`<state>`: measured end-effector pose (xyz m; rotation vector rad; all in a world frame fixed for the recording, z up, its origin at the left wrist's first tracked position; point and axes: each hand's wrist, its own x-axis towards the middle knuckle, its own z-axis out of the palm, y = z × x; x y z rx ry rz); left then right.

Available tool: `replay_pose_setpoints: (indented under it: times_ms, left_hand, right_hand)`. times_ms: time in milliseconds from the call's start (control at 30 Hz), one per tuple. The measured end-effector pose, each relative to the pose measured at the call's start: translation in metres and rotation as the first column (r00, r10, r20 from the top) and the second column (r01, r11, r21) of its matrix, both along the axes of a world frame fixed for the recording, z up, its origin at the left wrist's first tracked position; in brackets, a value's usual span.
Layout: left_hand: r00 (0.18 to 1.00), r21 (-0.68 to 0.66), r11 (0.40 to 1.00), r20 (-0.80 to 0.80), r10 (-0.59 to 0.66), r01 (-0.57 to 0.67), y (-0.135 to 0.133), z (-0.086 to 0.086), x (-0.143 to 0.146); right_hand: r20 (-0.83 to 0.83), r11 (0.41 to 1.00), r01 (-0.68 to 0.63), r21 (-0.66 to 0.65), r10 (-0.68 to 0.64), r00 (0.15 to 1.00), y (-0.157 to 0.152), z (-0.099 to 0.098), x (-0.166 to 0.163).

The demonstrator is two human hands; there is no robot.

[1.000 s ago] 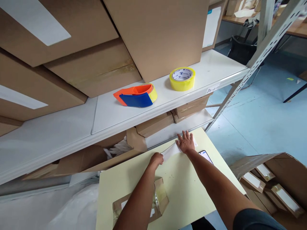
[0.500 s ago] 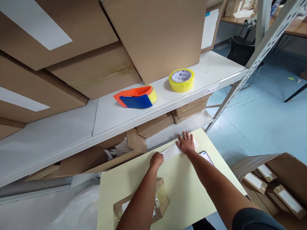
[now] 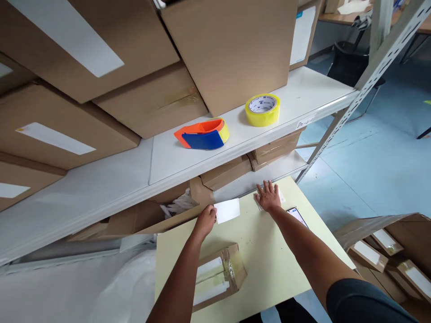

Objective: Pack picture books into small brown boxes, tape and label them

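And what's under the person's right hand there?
White paper, lying on the pale yellow tabletop, shows on both sides of the right hand. The hand covers the rest, so I can't tell whether it's one sheet or several.

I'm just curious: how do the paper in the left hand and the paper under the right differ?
The held paper is pinched at one edge by the left hand; the pressed paper lies on the table beneath the spread right hand. Most of the held paper shows, while the pressed paper is partly covered. Both look white.
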<state>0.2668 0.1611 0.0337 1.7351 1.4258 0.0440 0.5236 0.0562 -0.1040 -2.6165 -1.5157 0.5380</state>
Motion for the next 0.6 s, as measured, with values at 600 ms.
replay_pose_setpoints:
  times_ms: [600]
  left_hand:
    - [0.773,-0.067,0.968,0.589,0.235,-0.243,-0.113,0.141,-0.162]
  right_hand:
    - [-0.891,0.815,0.362,0.452,0.429,0.145,-0.109,0.251,-0.194]
